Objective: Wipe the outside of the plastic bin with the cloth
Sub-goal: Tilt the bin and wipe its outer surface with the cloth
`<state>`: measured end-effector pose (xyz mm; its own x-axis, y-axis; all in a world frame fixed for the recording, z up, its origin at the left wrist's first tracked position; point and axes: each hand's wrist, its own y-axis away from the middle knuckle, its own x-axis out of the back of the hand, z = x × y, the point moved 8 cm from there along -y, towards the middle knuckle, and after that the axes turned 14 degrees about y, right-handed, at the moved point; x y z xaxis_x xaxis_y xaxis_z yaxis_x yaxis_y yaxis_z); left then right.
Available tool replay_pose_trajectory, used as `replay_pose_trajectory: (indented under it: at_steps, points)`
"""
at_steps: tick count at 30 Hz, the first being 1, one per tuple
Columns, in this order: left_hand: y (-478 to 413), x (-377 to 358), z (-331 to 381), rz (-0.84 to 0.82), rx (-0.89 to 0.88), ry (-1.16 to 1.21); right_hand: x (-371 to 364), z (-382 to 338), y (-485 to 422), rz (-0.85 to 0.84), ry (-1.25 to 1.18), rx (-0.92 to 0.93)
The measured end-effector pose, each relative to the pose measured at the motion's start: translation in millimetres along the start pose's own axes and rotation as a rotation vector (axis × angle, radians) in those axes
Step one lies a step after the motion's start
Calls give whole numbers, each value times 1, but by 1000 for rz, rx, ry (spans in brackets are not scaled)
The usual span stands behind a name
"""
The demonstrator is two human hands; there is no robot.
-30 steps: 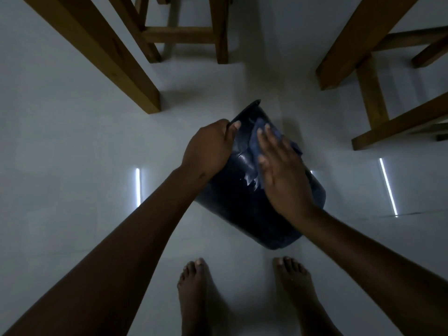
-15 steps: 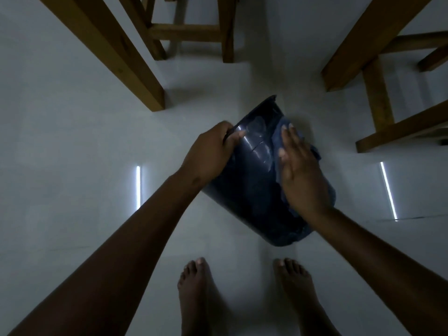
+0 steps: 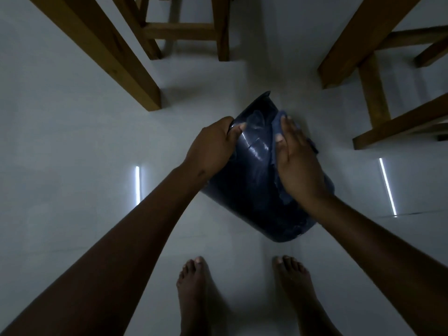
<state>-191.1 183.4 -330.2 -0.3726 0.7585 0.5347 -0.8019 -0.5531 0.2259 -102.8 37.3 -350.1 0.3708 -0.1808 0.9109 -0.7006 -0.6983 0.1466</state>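
Note:
A dark blue plastic bin (image 3: 252, 180) lies tilted on the pale floor, its open rim pointing away from me and its base near my feet. My left hand (image 3: 213, 146) grips the rim on the left side, thumb over the edge. My right hand (image 3: 298, 163) lies flat on the bin's upper right wall and presses a blue cloth (image 3: 275, 154) against it. The cloth shows only as a strip along my fingers and palm; the remainder is under the hand.
Wooden table and stool legs stand close by: a thick leg (image 3: 116, 57) at the left, a stool (image 3: 184, 32) behind, more legs (image 3: 368, 76) at the right. My bare feet (image 3: 196, 289) are just below the bin. Light strips reflect on the tiles.
My right hand with the cloth has slid along the bin wall, first to the right and then a little up toward the rim. The left hand keeps its grip on the rim.

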Motion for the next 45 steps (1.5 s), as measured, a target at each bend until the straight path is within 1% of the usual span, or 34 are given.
replay_pose_trajectory:
  at_steps: [1,2,3,4,6,8,10,12,14,15,17,20,23,25,29,31,32,33,35,37,39,40,41,43,44,45]
  points:
    - [0,0,0,6,3,-2,-1,7,-3,-8,-49,-53]
    - [1,0,-1,7,12,-4,0,6,2,7,-20,-66]
    - [1,0,-4,4,23,-4,0,-2,13,36,60,-38]
    - [1,0,-7,2,33,2,-3,-15,28,67,165,34]
    - [1,0,-11,-1,47,34,-22,-41,61,38,327,198]
    - [0,-1,-10,-4,50,64,-32,-49,71,20,400,298]
    - [0,-3,-4,-16,32,53,-22,-42,52,48,334,267]
    - [-1,-4,0,-25,16,26,-9,-22,25,72,174,141]
    - [0,-2,-1,-17,27,32,-4,0,7,61,-20,2]
    - [1,-1,-3,-15,38,40,-4,5,8,65,-47,-25]
    - [3,-1,-7,-20,57,56,-6,1,25,86,68,11]
    - [1,-2,-10,-23,66,62,-24,-20,64,70,335,159]
    - [-1,-3,-5,-29,60,63,-33,-38,71,43,412,286]
    - [1,-2,-2,-34,49,109,-23,-38,55,47,340,268]
    - [19,1,-18,-50,113,178,2,-11,11,63,143,113]
    - [23,1,-22,-42,111,158,6,1,2,76,47,34]
    - [22,2,-21,-22,94,135,7,2,5,89,38,4]
    - [20,3,-18,2,74,115,7,0,13,106,82,-4]
    - [15,3,-6,42,33,88,-2,-13,43,132,236,49]
    - [13,1,0,51,4,55,-15,-27,68,111,322,164]
    - [14,0,0,38,0,49,-21,-28,69,67,311,258]
    - [13,1,0,32,6,58,-17,-25,59,67,254,253]
    - [13,2,0,26,12,68,-12,-18,45,55,160,199]
    - [11,3,2,21,6,74,-2,3,15,30,-59,34]
    - [11,2,3,19,8,72,-1,10,8,21,-112,-21]
    - [12,1,2,17,18,69,0,10,10,27,-87,-31]
